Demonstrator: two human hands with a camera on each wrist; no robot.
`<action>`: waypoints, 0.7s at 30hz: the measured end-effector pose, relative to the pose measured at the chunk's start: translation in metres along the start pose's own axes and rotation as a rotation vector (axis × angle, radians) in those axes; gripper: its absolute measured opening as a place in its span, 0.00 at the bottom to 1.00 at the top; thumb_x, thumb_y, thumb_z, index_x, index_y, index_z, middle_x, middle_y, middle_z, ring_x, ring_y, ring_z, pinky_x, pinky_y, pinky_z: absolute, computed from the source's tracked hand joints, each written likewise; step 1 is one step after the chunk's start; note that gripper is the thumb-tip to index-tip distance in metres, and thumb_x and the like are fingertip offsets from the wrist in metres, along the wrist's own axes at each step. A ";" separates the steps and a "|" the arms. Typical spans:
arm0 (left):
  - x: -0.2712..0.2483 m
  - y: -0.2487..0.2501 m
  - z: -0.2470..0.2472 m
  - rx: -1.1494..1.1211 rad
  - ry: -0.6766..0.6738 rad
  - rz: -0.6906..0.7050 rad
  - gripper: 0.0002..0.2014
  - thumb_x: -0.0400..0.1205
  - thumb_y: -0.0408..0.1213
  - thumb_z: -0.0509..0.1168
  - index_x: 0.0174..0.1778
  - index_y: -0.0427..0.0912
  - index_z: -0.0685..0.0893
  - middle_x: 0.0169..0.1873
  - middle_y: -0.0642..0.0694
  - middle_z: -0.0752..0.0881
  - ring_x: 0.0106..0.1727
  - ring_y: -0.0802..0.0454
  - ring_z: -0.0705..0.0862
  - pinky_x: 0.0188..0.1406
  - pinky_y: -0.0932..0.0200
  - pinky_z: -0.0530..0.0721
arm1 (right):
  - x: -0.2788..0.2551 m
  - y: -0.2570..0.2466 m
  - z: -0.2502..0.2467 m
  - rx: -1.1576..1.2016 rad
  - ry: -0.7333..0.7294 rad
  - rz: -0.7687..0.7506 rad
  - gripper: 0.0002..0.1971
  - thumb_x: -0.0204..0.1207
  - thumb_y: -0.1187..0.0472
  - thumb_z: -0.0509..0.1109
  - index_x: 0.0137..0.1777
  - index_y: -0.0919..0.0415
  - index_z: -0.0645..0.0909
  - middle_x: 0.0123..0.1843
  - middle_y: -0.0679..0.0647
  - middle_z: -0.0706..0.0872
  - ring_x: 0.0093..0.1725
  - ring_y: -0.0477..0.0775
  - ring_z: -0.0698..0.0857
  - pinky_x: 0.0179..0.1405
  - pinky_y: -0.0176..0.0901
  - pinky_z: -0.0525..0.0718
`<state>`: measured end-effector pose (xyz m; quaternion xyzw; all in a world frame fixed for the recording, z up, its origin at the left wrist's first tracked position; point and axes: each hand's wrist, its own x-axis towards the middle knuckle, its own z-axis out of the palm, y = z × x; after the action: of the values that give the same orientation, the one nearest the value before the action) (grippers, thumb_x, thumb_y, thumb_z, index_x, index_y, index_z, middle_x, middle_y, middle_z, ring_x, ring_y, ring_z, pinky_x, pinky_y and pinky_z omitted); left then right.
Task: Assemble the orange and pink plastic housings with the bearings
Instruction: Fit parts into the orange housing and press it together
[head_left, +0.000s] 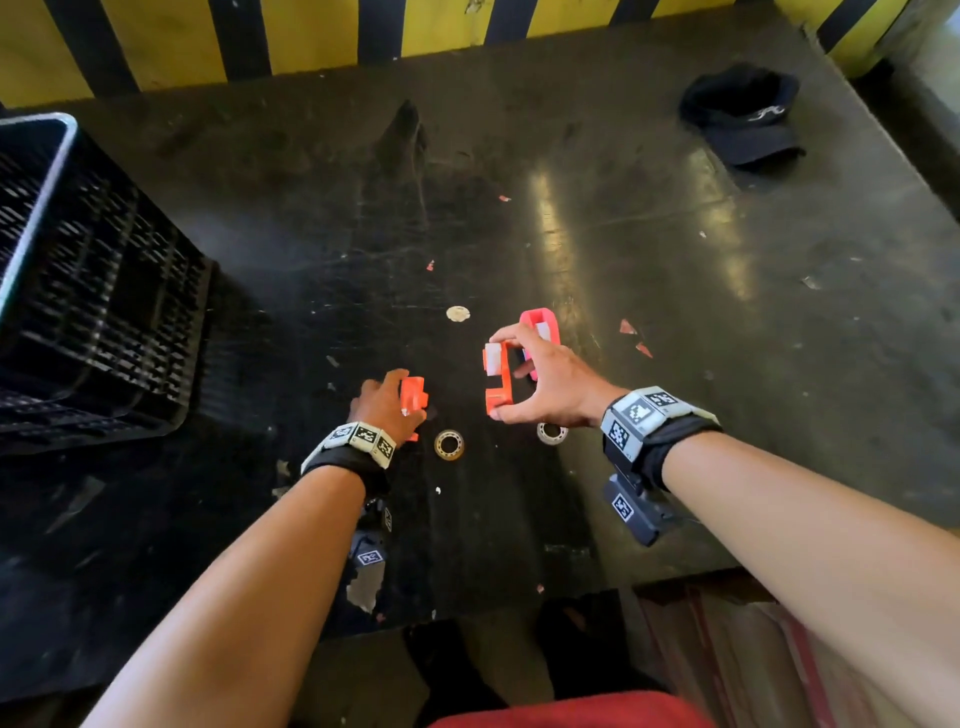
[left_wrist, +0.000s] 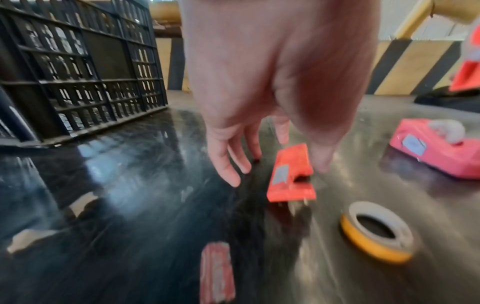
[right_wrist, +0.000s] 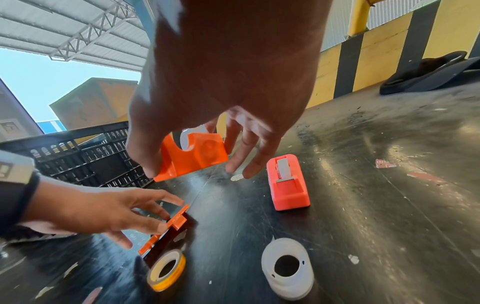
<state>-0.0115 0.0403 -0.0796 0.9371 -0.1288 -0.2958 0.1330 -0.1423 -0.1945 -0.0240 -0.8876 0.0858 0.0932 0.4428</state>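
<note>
Two bare hands work over the dark, scuffed table (head_left: 675, 260), where you stand with a black slatted crate (head_left: 93, 291) at your left and a black cap (head_left: 743, 114) lying well apart at the far right corner. Your right hand (head_left: 545, 379) is lifted clear of the surface, thumb and forefinger pinching the ends of an orange housing (right_wrist: 193, 156), the other fingers spread loose beyond it. Just beyond that hand, the pink housing (right_wrist: 288, 183) lies flat on the table, a grey strip showing in its top slot. Your left hand (head_left: 387, 402) reaches low, fingers nearly straight and splayed, their tips at a second, flatter orange piece (left_wrist: 289, 174) that rests on the table; the wrist view shows the thumb on one side of it and the fingers on the other, and whether they have closed on it you cannot tell from here. Between your wrists, a yellow-rimmed ring (right_wrist: 166, 269) sits just beside that flat piece, and a white ring (right_wrist: 287, 271) lies near it, under your right hand. Small red scraps (head_left: 634, 338) dot the surface to the right.
</note>
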 end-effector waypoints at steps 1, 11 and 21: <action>0.000 -0.001 0.005 0.008 0.013 0.012 0.37 0.83 0.44 0.72 0.87 0.54 0.65 0.75 0.31 0.74 0.72 0.28 0.80 0.74 0.39 0.79 | -0.001 0.000 0.001 0.000 -0.004 0.000 0.41 0.65 0.49 0.88 0.73 0.40 0.67 0.70 0.49 0.77 0.60 0.50 0.85 0.58 0.47 0.86; -0.028 0.044 -0.039 -0.643 -0.278 0.207 0.29 0.87 0.33 0.69 0.83 0.54 0.70 0.50 0.41 0.88 0.44 0.48 0.92 0.53 0.46 0.94 | -0.006 -0.006 -0.002 0.024 0.030 -0.012 0.41 0.63 0.49 0.87 0.72 0.37 0.68 0.68 0.46 0.79 0.60 0.47 0.85 0.61 0.51 0.87; -0.059 0.078 -0.083 -0.836 -0.423 0.282 0.28 0.91 0.38 0.63 0.88 0.55 0.68 0.52 0.43 0.87 0.50 0.52 0.91 0.55 0.52 0.94 | -0.005 -0.020 -0.019 0.037 0.101 -0.069 0.42 0.61 0.48 0.88 0.73 0.36 0.70 0.64 0.41 0.81 0.65 0.48 0.84 0.62 0.49 0.87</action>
<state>-0.0217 0.0011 0.0422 0.6964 -0.1487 -0.4852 0.5074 -0.1407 -0.1977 0.0035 -0.8852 0.0789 0.0313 0.4574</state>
